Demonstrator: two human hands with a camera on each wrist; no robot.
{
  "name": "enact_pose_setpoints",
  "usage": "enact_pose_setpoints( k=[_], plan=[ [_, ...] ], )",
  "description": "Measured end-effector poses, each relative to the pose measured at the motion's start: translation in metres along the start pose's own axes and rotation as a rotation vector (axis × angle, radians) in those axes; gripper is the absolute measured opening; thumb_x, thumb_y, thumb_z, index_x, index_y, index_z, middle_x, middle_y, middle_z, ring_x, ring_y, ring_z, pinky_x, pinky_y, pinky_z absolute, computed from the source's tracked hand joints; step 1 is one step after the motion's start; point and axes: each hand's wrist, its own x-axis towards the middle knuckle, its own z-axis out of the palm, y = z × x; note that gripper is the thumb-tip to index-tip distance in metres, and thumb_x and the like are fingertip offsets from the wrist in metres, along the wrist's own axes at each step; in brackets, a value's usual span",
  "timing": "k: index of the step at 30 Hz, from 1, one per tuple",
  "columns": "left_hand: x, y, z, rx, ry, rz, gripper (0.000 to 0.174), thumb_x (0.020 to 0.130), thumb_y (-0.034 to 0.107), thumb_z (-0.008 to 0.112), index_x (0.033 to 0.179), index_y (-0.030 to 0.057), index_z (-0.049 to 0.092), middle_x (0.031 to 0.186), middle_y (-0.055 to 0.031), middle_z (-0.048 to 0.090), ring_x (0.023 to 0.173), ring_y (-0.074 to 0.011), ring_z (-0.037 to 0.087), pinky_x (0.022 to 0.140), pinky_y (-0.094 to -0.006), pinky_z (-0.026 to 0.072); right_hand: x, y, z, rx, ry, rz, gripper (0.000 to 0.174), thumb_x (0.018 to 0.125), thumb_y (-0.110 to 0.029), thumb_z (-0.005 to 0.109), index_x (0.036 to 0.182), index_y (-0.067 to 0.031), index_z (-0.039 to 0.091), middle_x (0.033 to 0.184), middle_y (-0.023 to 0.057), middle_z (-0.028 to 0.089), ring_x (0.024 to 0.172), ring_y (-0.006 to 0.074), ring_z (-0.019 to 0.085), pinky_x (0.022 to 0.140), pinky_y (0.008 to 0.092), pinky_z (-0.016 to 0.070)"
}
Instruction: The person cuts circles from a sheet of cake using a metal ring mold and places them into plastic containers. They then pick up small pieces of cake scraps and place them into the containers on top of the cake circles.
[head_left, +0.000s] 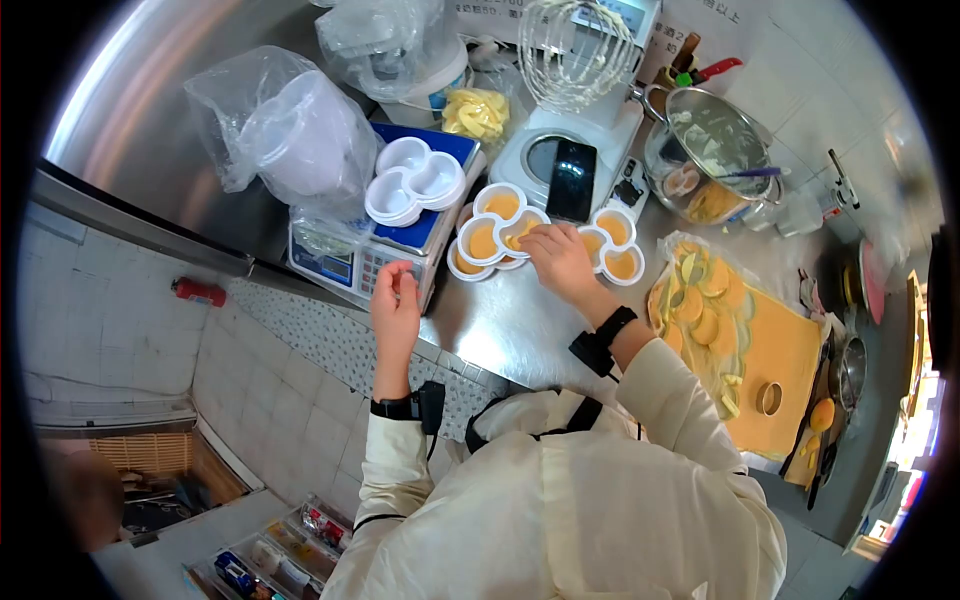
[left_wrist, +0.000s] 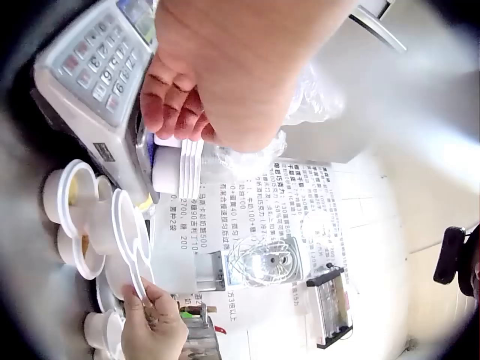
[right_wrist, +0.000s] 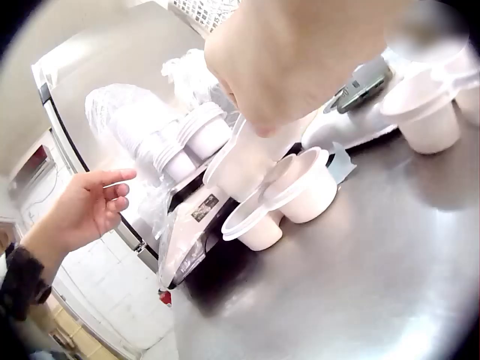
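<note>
My right hand (head_left: 562, 262) pinches the rim of a white three-cup tray (head_left: 463, 243) with orange-yellow rounds in its cups. In the left wrist view this tray (left_wrist: 115, 225) is tilted, with the right hand (left_wrist: 155, 321) at its edge. Partly hidden under it stands another three-cup tray (right_wrist: 311, 195). To the right sits a third filled tray (head_left: 607, 262). My left hand (head_left: 396, 305) hovers by the scale's front with nothing in it, fingers loosely bent. Behind it, a stack of empty three-cup trays (head_left: 415, 190) rests on the blue-topped scale (head_left: 455, 145).
A phone (head_left: 572, 180) lies on the mixer base, under a cream-coated whisk (head_left: 575, 50). Further right are a steel bowl (head_left: 735, 125) and a yellow sheet (head_left: 785, 350) with a ring cutter (head_left: 769, 398). Plastic-wrapped tubs (head_left: 305, 135) stand at left. The steel counter (head_left: 490, 335) ends close to the body.
</note>
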Motion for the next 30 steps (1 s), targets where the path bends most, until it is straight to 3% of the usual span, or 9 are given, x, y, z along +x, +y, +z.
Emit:
enact_pose_setpoints(
  k=[7, 10, 12, 15, 22, 25, 27, 30],
  plan=[
    [-0.03, -0.033, -0.014, -0.056, -0.015, -0.091, 0.015, 0.093, 0.012, 0.047, 0.104, 0.0064, 0.055, 0.082, 0.0016, 0.054, 0.071, -0.0042, 0.051, 0.051, -0.0176, 0.042, -0.001, -0.001, 0.021, 0.091, -0.086, 0.0, 0.015, 0.071, -0.005, 0.058, 0.086, -0.0063, 0.061, 0.101, 0.0031, 0.063, 0.104, 0.0204, 0.054, 0.09, 0.0362, 0.0392],
    [-0.027, -0.031, -0.014, 0.017, 0.103, -0.047, 0.017, 0.091, 0.01, 0.049, 0.106, 0.0055, 0.055, 0.093, -0.0015, 0.054, 0.083, -0.0087, 0.052, 0.06, -0.0209, 0.0439, -0.002, 0.0, 0.02, 0.053, -0.166, -0.026, 0.014, 0.073, -0.006, 0.058, 0.086, -0.0066, 0.06, 0.106, 0.0032, 0.062, 0.108, 0.0212, 0.051, 0.091, 0.0362, 0.0383],
    [-0.016, -0.016, -0.017, 0.294, 0.16, 0.221, 0.021, 0.087, 0.006, 0.051, 0.108, 0.0045, 0.054, 0.107, -0.0095, 0.051, 0.096, -0.0181, 0.05, 0.072, -0.0265, 0.0438, -0.003, 0.001, 0.019, 0.061, -0.171, -0.032, 0.014, 0.073, -0.006, 0.058, 0.086, -0.0065, 0.059, 0.109, 0.0037, 0.061, 0.108, 0.0218, 0.051, 0.091, 0.0354, 0.0385],
    [0.002, 0.007, -0.014, 0.261, 0.146, 0.287, 0.023, 0.086, 0.004, 0.051, 0.109, 0.0039, 0.053, 0.111, -0.012, 0.049, 0.1, -0.023, 0.048, 0.079, -0.03, 0.0424, -0.007, 0.006, 0.019, 0.054, -0.171, -0.03, 0.016, 0.071, -0.006, 0.058, 0.087, -0.0063, 0.059, 0.104, 0.0049, 0.061, 0.107, 0.0228, 0.052, 0.09, 0.0351, 0.0391],
    [0.007, 0.019, -0.001, 0.261, 0.117, 0.346, 0.023, 0.086, 0.003, 0.051, 0.108, 0.0036, 0.053, 0.109, -0.0113, 0.049, 0.101, -0.0236, 0.047, 0.077, -0.0297, 0.0436, -0.004, 0.005, 0.005, 0.061, 0.026, 0.014, 0.023, 0.068, -0.002, 0.056, 0.091, -0.004, 0.057, 0.094, 0.0078, 0.058, 0.1, 0.0249, 0.054, 0.085, 0.0349, 0.0435],
    [0.001, 0.001, -0.001, 0.3, 0.086, 0.297, 0.022, 0.088, 0.007, 0.051, 0.109, 0.0032, 0.053, 0.107, -0.0113, 0.051, 0.099, -0.0216, 0.05, 0.077, -0.0295, 0.0442, -0.002, 0.01, -0.014, 0.108, 0.062, 0.049, 0.025, 0.069, -0.001, 0.055, 0.094, -0.0022, 0.056, 0.098, 0.0099, 0.057, 0.101, 0.0269, 0.054, 0.085, 0.0354, 0.0458],
    [-0.001, -0.013, 0.003, 0.053, -0.137, 0.136, 0.027, 0.09, 0.014, 0.052, 0.115, 0.0029, 0.051, 0.106, -0.011, 0.053, 0.096, -0.0196, 0.052, 0.079, -0.0297, 0.0443, -0.002, 0.016, -0.026, 0.19, -0.042, -0.053, 0.024, 0.072, -0.002, 0.054, 0.096, -0.0012, 0.055, 0.107, 0.0117, 0.056, 0.106, 0.0275, 0.053, 0.087, 0.0342, 0.0468],
    [-0.005, -0.026, 0.023, 0.018, -0.279, 0.0, 0.037, 0.09, 0.02, 0.054, 0.122, 0.002, 0.045, 0.106, -0.0109, 0.054, 0.093, -0.0157, 0.054, 0.073, -0.0285, 0.0467, 0.005, 0.019, -0.036, 0.18, -0.16, -0.206, 0.022, 0.076, -0.003, 0.052, 0.098, -0.0012, 0.055, 0.116, 0.0115, 0.054, 0.112, 0.0268, 0.051, 0.089, 0.0317, 0.0464]
  ],
)
